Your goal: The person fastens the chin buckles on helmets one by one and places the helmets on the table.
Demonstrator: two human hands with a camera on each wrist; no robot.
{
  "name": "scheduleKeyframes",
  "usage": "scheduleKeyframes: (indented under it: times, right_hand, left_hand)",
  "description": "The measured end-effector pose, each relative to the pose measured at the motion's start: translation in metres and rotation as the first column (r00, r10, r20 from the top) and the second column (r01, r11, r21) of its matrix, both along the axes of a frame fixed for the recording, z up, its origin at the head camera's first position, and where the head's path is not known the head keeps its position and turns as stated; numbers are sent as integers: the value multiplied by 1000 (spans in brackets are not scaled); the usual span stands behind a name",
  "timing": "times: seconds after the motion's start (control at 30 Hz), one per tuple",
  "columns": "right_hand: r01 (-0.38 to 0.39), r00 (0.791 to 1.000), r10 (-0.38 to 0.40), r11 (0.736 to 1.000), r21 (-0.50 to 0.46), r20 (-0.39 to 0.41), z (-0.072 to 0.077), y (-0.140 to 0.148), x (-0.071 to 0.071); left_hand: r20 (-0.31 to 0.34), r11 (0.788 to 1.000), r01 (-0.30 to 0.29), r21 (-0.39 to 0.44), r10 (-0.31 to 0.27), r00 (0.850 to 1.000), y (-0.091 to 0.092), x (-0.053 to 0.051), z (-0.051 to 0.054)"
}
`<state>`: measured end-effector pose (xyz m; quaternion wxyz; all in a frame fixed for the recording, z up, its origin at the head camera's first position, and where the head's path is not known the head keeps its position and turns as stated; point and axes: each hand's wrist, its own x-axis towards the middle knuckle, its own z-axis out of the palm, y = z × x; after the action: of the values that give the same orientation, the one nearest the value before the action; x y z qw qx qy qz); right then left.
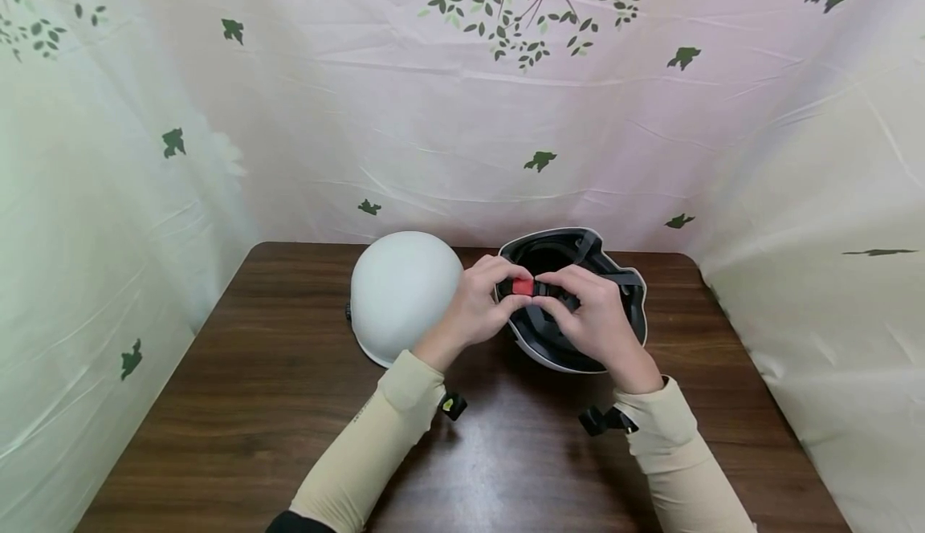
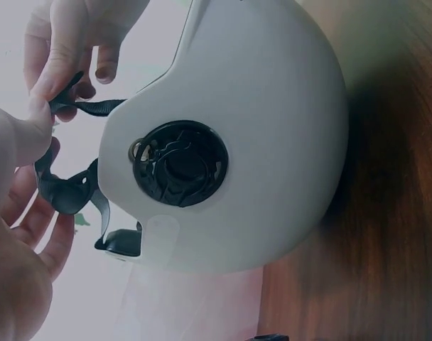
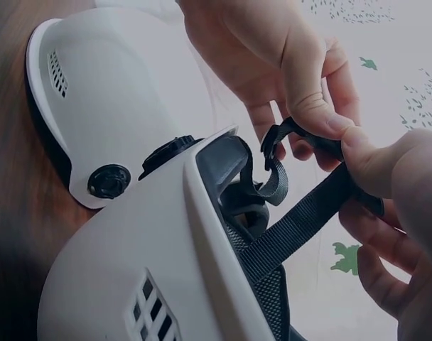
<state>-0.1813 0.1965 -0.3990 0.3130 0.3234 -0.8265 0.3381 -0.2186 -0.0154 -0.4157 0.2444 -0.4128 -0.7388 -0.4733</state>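
Observation:
A white helmet lies upturned on the table, its black padded inside facing up. Above its opening, my left hand pinches the red-and-black end of the chin strap buckle between thumb and fingers. From the other side my right hand grips the black part of it, and the fingertips of both hands nearly meet. Black webbing strap runs from the helmet up to my right hand in the right wrist view. Whether the buckle halves are fastened is hidden by my fingers.
Another white helmet stands dome up to the left, close beside my left forearm. Both rest on a dark wooden table. A pale curtain with leaf prints hangs behind the table and along its sides.

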Motion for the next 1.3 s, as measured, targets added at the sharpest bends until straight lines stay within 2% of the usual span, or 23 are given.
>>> scheduleKeyframes:
  times: [0.27, 0.6, 0.9, 1.1, 1.3]
  right_hand:
    - [-6, 1000, 6, 1000, -9, 0, -3, 1, 0]
    - [2, 1000, -2, 1000, 0, 3, 1, 3, 2]
    - [15, 999, -16, 999, 36, 40, 2, 9, 3]
    - [45, 997, -49, 997, 65, 63, 0, 14, 4]
    - [63, 995, -67, 997, 51, 69, -3, 22, 3]
  left_hand:
    - [10, 1000, -9, -18, 9, 1000, 0, 1, -1]
    - [23, 1000, 4, -26, -3, 1000, 1, 2, 2]
    - [42, 994, -8, -111, 12, 999, 1, 3, 3]
    - [48, 997, 8, -74, -4, 999, 1, 3, 0]
    - [54, 999, 6, -40, -4, 999, -2, 3, -2]
